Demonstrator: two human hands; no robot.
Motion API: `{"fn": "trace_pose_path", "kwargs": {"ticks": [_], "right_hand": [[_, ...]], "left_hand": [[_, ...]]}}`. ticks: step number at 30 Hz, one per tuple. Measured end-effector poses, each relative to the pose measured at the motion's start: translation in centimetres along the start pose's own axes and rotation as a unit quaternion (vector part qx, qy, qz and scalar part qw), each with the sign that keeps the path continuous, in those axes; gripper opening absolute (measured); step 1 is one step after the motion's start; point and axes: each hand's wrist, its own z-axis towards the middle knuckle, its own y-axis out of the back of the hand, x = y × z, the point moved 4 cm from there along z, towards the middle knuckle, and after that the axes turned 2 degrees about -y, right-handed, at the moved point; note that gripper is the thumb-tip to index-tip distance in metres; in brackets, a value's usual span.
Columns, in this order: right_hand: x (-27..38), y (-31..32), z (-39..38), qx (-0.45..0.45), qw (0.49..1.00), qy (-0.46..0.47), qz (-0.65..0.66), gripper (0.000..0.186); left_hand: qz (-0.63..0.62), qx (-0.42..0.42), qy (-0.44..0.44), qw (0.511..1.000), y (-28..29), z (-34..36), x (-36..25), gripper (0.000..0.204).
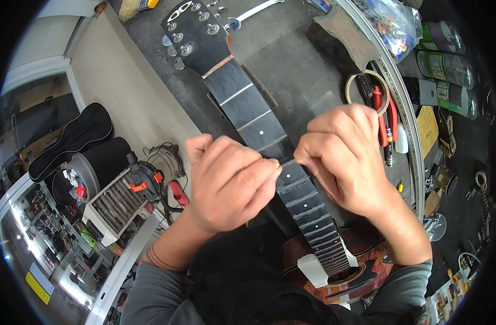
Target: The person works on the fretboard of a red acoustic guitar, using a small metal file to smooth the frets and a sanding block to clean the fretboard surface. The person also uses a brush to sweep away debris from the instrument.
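Observation:
An acoustic guitar lies lengthwise, its black headstock (196, 38) with tuning pegs at the top and its dark red body (367, 271) toward me. White pieces of tape (313, 271) sit beside the lower fretboard. My left hand (231, 184) is closed over the middle of the black fretboard (240, 103), its fingertips pinched at a fret on the left edge. My right hand (345, 157) is closed at the opposite edge, thumb and index finger together at the same fret. Whatever either hand pinches is too small to make out.
A block (340, 40) supports nothing visible on the workbench (275, 49). Red-handled pliers (390, 119), a tape roll (351, 89) and several bottles (443, 70) lie rightward. A black case (69, 135), a power tool (145, 181) and a white appliance (104, 216) stand at left.

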Motion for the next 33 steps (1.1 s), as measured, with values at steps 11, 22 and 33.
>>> {"fn": "trace_pose_path", "kwargs": {"ticks": [11,22,33], "right_hand": [[0.5,0.0,0.3,0.006,1.000,0.007,-0.020,0.024],[0.2,-0.4,2.3,-0.012,0.999,0.020,-0.027,0.029],[0.7,-0.4,1.8,-0.014,0.999,0.010,-0.035,0.028]], "left_hand": [[0.001,-0.017,-0.007,1.000,0.0,-0.3,0.0,0.033],[0.039,-0.041,-0.014,0.998,0.3,0.1,1.2,0.037],[0.018,-0.036,-0.006,0.999,0.3,-0.5,1.0,0.037]]}}
